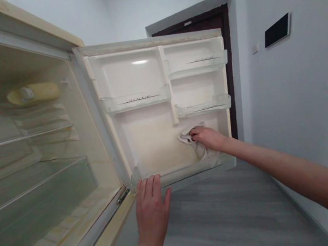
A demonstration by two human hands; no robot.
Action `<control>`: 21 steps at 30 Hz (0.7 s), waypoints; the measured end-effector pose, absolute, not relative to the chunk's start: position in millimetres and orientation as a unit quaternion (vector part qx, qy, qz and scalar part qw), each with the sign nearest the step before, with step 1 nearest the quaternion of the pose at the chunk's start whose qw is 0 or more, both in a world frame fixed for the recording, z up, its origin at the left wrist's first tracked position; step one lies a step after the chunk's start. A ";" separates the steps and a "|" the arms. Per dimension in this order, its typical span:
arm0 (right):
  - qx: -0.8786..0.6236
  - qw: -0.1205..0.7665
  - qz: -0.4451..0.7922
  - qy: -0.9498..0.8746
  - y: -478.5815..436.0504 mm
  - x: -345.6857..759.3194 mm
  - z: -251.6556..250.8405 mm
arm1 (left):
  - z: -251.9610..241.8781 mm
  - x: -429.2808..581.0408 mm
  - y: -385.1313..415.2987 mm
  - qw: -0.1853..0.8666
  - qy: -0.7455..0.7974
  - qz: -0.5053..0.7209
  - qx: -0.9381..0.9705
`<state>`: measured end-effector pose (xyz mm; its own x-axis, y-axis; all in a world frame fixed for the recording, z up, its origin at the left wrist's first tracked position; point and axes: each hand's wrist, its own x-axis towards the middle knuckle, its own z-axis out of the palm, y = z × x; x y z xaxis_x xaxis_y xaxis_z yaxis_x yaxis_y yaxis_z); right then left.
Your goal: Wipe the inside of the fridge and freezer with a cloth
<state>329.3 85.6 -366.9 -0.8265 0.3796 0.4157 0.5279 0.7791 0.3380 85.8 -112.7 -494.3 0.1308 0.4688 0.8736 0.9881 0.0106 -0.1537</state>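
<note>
A pale cloth (187, 136) is bunched in my right hand (208, 137), its fingers closed on it in front of the fridge door's inner panel (150, 138). Part of the cloth hangs below the hand toward the bottom door shelf. My left hand (150, 199) lies with fingers extended and thumb apart at the left end of the clear bottom door shelf (197, 172), its fingertips touching the shelf's front. The inner panel looks yellowish toward its lower part.
Clear door racks (138, 99) sit higher on the swung-out door. At left is the fridge interior with a glass shelf (22, 138) and a clear drawer (39, 202). Behind the door stand a dark doorway (228, 45) and a wall with a black panel (277, 30). Grey flooring (230, 217) lies below.
</note>
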 end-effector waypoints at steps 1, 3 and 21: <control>-0.260 0.108 -0.185 -0.941 86.2 329.5 -368.1 | -494.5 86.3 -111.1 0.414 -0.578 -0.316 -0.628; -0.288 0.033 -0.128 -0.948 86.5 333.4 -365.6 | -495.3 87.6 -107.9 0.417 -0.578 -0.321 -0.625; -0.450 -0.080 -0.217 -0.862 80.6 355.6 -354.8 | -492.1 91.1 -103.9 0.422 -0.581 -0.316 -0.620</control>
<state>355.6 80.6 -354.8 -0.5817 0.8114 0.0575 0.7422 0.5005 0.4456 91.1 -103.9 -492.1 0.1253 0.4541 0.8821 0.9873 0.0305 -0.1560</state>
